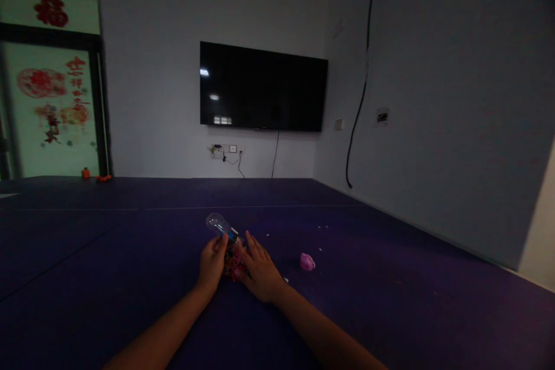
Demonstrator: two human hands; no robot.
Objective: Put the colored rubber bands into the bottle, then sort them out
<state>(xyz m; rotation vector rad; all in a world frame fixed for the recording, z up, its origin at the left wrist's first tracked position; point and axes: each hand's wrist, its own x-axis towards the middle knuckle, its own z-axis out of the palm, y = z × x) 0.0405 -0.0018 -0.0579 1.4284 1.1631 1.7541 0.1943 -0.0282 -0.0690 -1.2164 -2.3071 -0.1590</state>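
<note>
Head view: Two Bare Hands Meet Over a Clear Bulb

We bend both hands to a clear, bulb-shaped object [217,223] just above a dark purple surface [143,248]. Our left hand [211,265] pinches it near the neck between thumb and fingers, the other fingers curled in. The bulb lies tilted, its rounded end pointing away from us and to the left, with blue showing inside toward the neck. Our right hand [262,273] reaches in from the other side, fingers extended and partly spread, its tips beside the neck; we cannot tell whether it grips anything. Beneath and between our hands sits a tangled clump of red, pink and brown pieces [231,267], partly hidden by our fingers.

To the right of our right hand, well apart from the bulb, a small pink object with a loop [306,262] rests on the surface, with white scraps [320,250] scattered nearby. Beyond, a dark television [263,89] hangs on the wall above sockets [233,149]. A black cable [361,104] dangles at right, and a door with red lettering [52,121] stands at left, orange objects [85,173] near its foot.
</note>
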